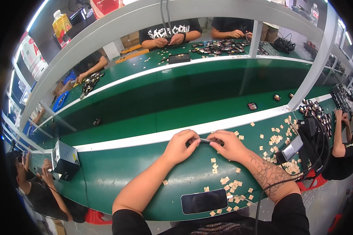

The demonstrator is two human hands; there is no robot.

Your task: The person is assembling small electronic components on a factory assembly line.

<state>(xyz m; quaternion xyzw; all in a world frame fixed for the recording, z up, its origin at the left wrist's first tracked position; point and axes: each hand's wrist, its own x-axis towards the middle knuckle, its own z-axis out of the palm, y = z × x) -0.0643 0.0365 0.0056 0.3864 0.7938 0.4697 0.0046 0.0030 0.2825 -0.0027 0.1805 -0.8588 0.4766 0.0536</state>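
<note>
A thin, dark, flat piece [202, 140] is held edge-on between my two hands above the near green table, just by the white rail. My left hand [180, 147] has its fingers closed round one end. At the other end the fingers and thumb of my right hand [228, 145] pinch it. What kind of piece it is does not show, as my fingers cover most of it. Below my hands, near the table's front edge, lies a phone [204, 201] with a dark screen. Small tan squares [234, 185] are scattered beside it and under my right forearm.
A grey metal box [64, 160] stands at the left end. On the right are a silver-and-black device [292, 148], cables and a heap of dark parts [317, 117]. Beyond the white rail [145, 138] runs a green belt [157, 105] with a few parts. Other people work around.
</note>
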